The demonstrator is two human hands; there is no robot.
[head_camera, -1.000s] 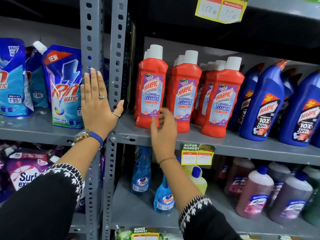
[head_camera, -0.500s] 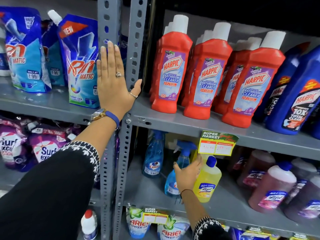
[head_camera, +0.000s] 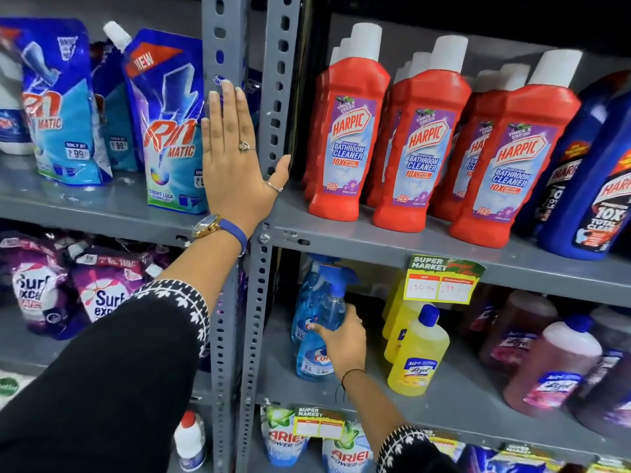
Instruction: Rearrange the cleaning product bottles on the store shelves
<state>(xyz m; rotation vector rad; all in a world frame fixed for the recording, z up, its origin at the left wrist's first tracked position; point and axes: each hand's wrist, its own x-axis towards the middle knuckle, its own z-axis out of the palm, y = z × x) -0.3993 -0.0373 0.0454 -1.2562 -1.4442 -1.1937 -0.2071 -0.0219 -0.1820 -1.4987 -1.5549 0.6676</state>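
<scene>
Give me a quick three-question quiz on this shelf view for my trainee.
1. True or false: the left hand is gripping a red Harpic bottle.
2. What does the right hand hold? A) blue spray bottle B) yellow bottle C) Rin pouch
3. Fill in: the left hand lies flat against the grey shelf ____.

Key: 1 false; 2 A; 3 upright.

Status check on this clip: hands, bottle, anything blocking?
Left hand flat, open against the shelf upright. Right hand closed around blue spray bottle on the lower shelf. Second spray bottle close in front; yellow bottles alongside, right.
</scene>
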